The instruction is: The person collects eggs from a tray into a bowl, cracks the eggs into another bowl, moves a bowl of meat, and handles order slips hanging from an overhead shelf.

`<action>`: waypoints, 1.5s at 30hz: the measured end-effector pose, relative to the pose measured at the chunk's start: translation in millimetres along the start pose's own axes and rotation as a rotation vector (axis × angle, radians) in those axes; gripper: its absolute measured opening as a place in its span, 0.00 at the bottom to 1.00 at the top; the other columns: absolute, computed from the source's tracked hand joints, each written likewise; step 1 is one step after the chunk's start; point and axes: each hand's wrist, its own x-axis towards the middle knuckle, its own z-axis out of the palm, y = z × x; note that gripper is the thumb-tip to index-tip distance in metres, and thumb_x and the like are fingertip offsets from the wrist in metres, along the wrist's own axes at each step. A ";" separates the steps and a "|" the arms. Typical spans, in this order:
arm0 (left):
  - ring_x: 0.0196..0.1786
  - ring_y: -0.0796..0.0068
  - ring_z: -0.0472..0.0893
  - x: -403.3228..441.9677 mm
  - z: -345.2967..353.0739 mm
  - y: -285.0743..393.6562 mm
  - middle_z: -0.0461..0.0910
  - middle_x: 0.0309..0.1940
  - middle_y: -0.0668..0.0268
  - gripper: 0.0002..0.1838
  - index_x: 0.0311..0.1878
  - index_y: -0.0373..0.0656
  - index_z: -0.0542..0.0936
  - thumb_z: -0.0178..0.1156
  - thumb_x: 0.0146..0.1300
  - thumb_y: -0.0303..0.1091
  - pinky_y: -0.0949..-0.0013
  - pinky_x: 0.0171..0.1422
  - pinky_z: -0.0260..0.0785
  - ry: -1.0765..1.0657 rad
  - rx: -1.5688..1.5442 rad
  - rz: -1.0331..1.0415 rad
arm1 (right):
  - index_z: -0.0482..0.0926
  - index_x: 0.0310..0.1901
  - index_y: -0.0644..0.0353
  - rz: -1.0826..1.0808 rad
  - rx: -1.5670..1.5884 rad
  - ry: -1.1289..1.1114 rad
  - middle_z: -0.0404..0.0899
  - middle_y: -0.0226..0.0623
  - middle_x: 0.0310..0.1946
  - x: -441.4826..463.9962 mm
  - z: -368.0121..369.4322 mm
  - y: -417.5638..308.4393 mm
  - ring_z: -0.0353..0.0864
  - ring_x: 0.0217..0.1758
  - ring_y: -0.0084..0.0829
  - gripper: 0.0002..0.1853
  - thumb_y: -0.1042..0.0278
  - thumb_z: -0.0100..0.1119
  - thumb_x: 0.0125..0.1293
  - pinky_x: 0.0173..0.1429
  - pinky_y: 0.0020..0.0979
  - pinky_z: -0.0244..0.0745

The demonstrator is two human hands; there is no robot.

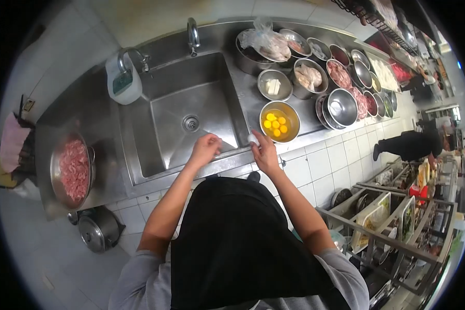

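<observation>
Over the front edge of the sink (173,106), my left hand (206,149) has its fingers curled together; whatever they hold, if anything, is too small to make out. My right hand (265,151) is closed on a small white egg (252,139), just left of a metal bowl (294,124). Several yellow yolks (276,124) lie in clear liquid in that bowl. Behind it, a smaller bowl (262,85) holds white blocks (273,87).
A bowl of raw meat (74,168) sits on the left counter. Metal bowls (342,107) and meat containers crowd the right counter. Two faucets (192,36) rise behind the sink. A lidded pot (95,232) stands low left. A person in dark clothes (411,144) is at right.
</observation>
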 end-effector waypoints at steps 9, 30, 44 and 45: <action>0.30 0.80 0.79 3.7 -2.9 -11.2 0.81 0.35 0.65 0.10 0.48 0.41 0.78 0.59 0.65 0.32 0.75 0.29 0.72 -0.116 0.125 0.123 | 0.73 0.61 0.58 -0.134 -0.254 0.083 0.74 0.50 0.42 -23.8 25.8 15.8 0.78 0.38 0.43 0.22 0.70 0.59 0.64 0.44 0.39 0.76; 0.32 0.79 0.79 81.9 143.4 106.4 0.80 0.33 0.64 0.14 0.47 0.40 0.72 0.62 0.58 0.28 0.75 0.30 0.72 -0.487 0.168 0.338 | 0.73 0.55 0.68 0.204 0.483 0.144 0.82 0.41 0.38 17.0 -74.7 35.4 0.84 0.31 0.32 0.21 0.64 0.60 0.65 0.36 0.32 0.80; 0.35 0.68 0.79 121.5 175.1 72.7 0.78 0.31 0.57 0.14 0.37 0.40 0.70 0.63 0.49 0.31 0.65 0.37 0.71 -0.096 0.302 0.141 | 0.74 0.46 0.63 -0.202 -0.133 0.208 0.77 0.54 0.38 44.5 -73.0 60.6 0.78 0.42 0.55 0.17 0.74 0.57 0.52 0.47 0.49 0.75; 0.35 0.68 0.79 120.4 175.6 73.3 0.78 0.31 0.57 0.14 0.37 0.40 0.70 0.63 0.49 0.31 0.65 0.37 0.71 -0.092 0.305 0.139 | 0.74 0.46 0.63 -0.203 -0.129 0.206 0.77 0.54 0.38 45.4 -74.5 61.1 0.78 0.42 0.55 0.17 0.74 0.57 0.52 0.47 0.49 0.75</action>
